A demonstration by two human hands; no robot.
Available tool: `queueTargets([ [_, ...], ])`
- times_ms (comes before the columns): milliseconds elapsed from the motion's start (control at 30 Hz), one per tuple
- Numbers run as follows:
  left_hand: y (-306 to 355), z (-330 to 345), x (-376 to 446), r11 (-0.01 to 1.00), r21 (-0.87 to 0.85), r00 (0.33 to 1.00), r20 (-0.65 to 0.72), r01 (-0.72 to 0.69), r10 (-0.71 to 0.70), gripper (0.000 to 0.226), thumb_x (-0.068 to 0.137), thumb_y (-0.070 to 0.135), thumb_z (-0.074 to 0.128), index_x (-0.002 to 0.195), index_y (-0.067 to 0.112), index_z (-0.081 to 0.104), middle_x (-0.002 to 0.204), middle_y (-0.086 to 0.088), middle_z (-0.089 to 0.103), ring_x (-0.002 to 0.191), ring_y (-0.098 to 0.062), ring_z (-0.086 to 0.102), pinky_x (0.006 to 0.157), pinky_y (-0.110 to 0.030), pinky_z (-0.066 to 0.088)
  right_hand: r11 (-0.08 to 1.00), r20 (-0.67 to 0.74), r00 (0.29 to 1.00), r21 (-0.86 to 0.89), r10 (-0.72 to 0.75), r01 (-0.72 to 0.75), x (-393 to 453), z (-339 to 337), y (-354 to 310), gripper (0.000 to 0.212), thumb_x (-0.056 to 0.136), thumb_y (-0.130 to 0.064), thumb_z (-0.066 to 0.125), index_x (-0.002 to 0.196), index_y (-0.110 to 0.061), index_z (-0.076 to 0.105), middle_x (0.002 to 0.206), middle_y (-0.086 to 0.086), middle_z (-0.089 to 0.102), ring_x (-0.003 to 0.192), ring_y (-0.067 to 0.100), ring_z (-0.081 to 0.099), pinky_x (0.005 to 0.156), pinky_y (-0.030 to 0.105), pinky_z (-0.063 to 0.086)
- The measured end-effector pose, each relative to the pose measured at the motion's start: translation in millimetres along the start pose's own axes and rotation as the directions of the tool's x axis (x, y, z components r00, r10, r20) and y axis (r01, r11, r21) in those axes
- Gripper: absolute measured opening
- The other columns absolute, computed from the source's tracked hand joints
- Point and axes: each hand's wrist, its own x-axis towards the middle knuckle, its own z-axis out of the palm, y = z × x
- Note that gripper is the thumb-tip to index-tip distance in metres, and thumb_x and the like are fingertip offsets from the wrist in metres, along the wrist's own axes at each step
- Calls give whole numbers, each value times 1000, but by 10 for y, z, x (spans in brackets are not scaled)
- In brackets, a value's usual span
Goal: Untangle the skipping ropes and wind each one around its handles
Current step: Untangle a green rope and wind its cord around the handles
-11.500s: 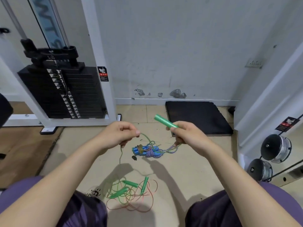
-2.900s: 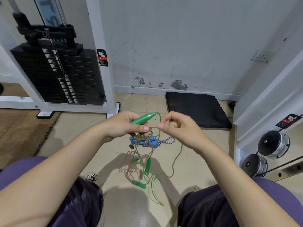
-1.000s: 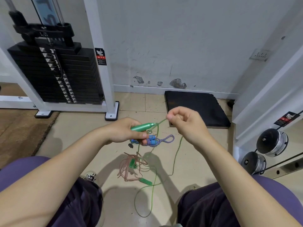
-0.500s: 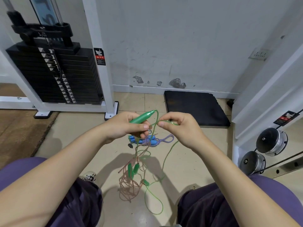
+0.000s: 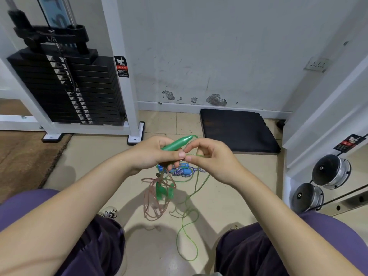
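Gripping a green handle (image 5: 176, 143), the left hand (image 5: 153, 154) was closed round it, tip pointing toward the black mat (image 5: 239, 130). Right hand (image 5: 211, 158) pinched the green rope (image 5: 196, 155) just beside that handle — hands nearly touching. Below the handle hung a pink rope (image 5: 153, 198) tangle with more green handles (image 5: 164, 191); the blue-handled rope (image 5: 184, 171) lay on the floor behind it.

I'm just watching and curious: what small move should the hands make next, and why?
Probably lay another turn around the green handle. The left hand grips it, the right hand pinches the green cord beside it, and slack trails to the floor.
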Motion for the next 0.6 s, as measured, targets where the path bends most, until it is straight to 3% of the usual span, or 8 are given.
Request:
queueTargets([
  [67, -23, -24, 13, 1000, 11, 1000, 8, 16, -16, 8, 90, 12, 67, 91, 5, 69, 79, -7, 71, 74, -20, 66, 79, -32, 55, 999, -88, 996, -8, -32, 31, 8, -21, -28, 11, 87, -7, 71, 83, -17, 68, 55, -9, 40, 52, 6, 31, 52, 19, 28],
  [133, -54, -57, 19, 994, 96, 999, 9, 48, -49, 15, 90, 17, 69, 97, 4, 72, 89, -8, 76, 86, -20, 70, 96, -38, 53, 997, -178, 982, 42, -62, 70, 5, -55, -59, 14, 90, -5, 66, 83, -17, 64, 61, 1, 43, 56, 9, 36, 55, 21, 31],
  [200, -75, -70, 16, 966, 246, 997, 12, 75, -80, 19, 87, 31, 73, 96, 14, 76, 95, -4, 77, 94, -20, 70, 101, -43, 47, 990, -237, 971, 123, -37, 68, 3, -90, -80, 14, 93, -3, 60, 85, -15, 60, 64, 4, 51, 57, 13, 44, 57, 23, 38],
  [267, -92, -82, 26, 959, 270, 996, -30, 84, -79, 19, 83, 34, 76, 90, 16, 78, 90, -3, 77, 86, -20, 69, 92, -45, 51, 985, -248, 969, 168, 13, 30, 4, -128, -90, 12, 93, -2, 58, 86, -12, 58, 69, 4, 59, 58, 15, 50, 59, 22, 42],
  [367, -67, -64, 41, 985, 164, 993, -109, 55, -37, 6, 85, 15, 75, 81, 12, 73, 74, -3, 74, 62, -15, 63, 61, -26, 51, 984, -182, 981, 174, 67, -35, -14, -143, -111, 12, 90, 0, 61, 88, -12, 61, 77, 6, 62, 61, 15, 55, 61, 17, 45],
  [500, -54, -1, 45, 997, 72, 994, -106, 29, -22, 8, 84, 15, 75, 81, 9, 72, 72, -8, 71, 60, -19, 57, 55, -23, 48, 983, -39, 997, 176, 61, -53, -34, -45, -82, 18, 84, 0, 72, 91, -15, 64, 80, 6, 60, 67, 16, 52, 63, 19, 45],
  [600, -39, 1, 35, 999, 32, 994, -100, 43, -39, 10, 84, 19, 75, 81, 10, 72, 71, -7, 70, 61, -19, 55, 56, -25, 44, 998, -2, 998, 24, 63, -63, -22, -25, -55, 13, 81, -10, 78, 86, -16, 67, 61, -1, 47, 53, 8, 39, 52, 19, 33],
])
